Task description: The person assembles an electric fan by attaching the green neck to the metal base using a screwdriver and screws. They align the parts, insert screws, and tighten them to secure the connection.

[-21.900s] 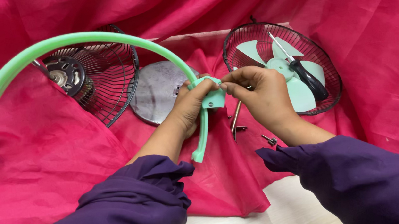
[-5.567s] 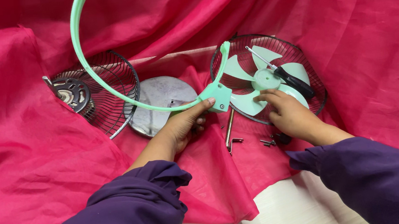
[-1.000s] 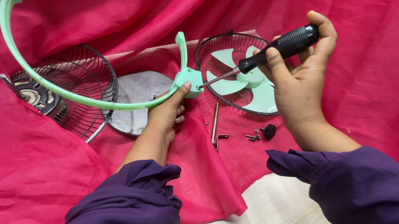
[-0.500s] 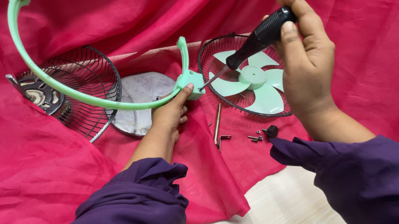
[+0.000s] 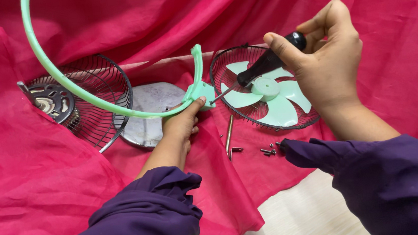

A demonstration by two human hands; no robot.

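Green fan ring [image 5: 62, 80] clamp pinched steady by left hand [image 5: 181, 125]; right hand [image 5: 329, 65] gripping screwdriver [image 5: 260, 66], tip at clamp screw.

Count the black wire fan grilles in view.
2: one wire grille at left, carrying the motor hub; the other wire grille at right, holding the green blade under the right hand.

Mint-green plastic ring [image 5: 70, 87] with corner bracket, held upright and open-ended; black-handled screwdriver [image 5: 265, 63] slanted down-left, metal tip touching bracket's screw hole.
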